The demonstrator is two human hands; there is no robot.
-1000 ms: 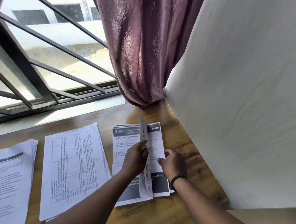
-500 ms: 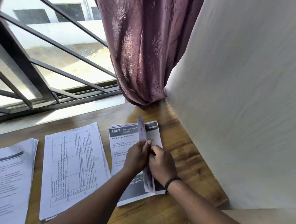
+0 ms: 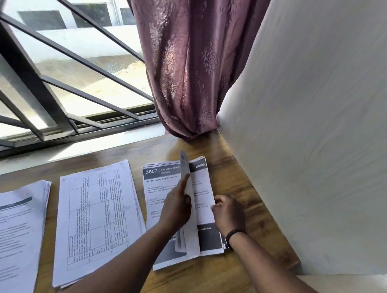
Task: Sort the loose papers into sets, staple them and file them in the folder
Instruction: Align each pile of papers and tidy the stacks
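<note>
Three paper piles lie on the wooden desk (image 3: 238, 172). The right pile (image 3: 155, 180) has a dark header reading 3667. My left hand (image 3: 177, 204) holds a few lifted sheets (image 3: 190, 233) of that pile on edge, fingers pressed along them. At the pile's right edge my right hand (image 3: 228, 214), with a black wristband, pinches the sheets that lie flat there. A middle pile (image 3: 96, 217) shows a printed table. The left pile (image 3: 5, 236) carries lines of text under a dark bar. No stapler or folder is in view.
A white wall (image 3: 324, 155) runs close along the desk's right side. A purple curtain (image 3: 186, 65) hangs into the far corner. A barred window (image 3: 55, 79) and its sill border the far edge of the desk.
My right hand has drawn back from my left hand to the pile's right edge. The lifted sheets stay upright in my left hand.
</note>
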